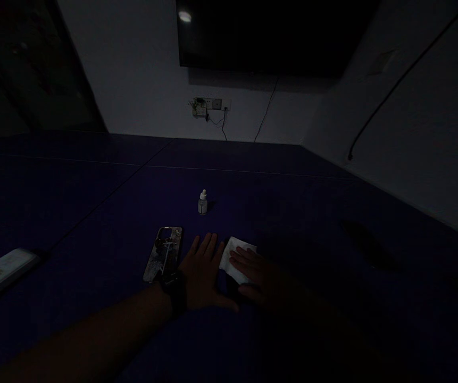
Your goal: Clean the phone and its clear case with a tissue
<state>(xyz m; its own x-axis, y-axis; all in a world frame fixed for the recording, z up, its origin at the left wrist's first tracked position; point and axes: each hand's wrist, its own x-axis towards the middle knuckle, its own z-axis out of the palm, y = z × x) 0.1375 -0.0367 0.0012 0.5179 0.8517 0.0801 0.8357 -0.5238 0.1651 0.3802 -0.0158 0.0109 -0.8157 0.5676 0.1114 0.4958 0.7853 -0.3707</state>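
My left hand (202, 274) lies flat with its fingers spread on the dark blue surface (141, 340), a dark watch (173, 290) on its wrist. Left of it rests a phone case (165, 255) with a camera cutout and a patterned back. My right hand (256, 276) presses a white tissue (232, 260) down under its fingers. A dark edge shows beneath the tissue, but what lies there is too dim to make out. Beyond both hands a small clear dropper bottle (202, 205) with a white top stands upright.
A white box (3, 271) with a coloured print lies at the left. Farther right is a dark flat object (366, 244), hard to make out. A wall with sockets (208, 105), hanging cables and a large dark screen (268, 34) rises at the back.
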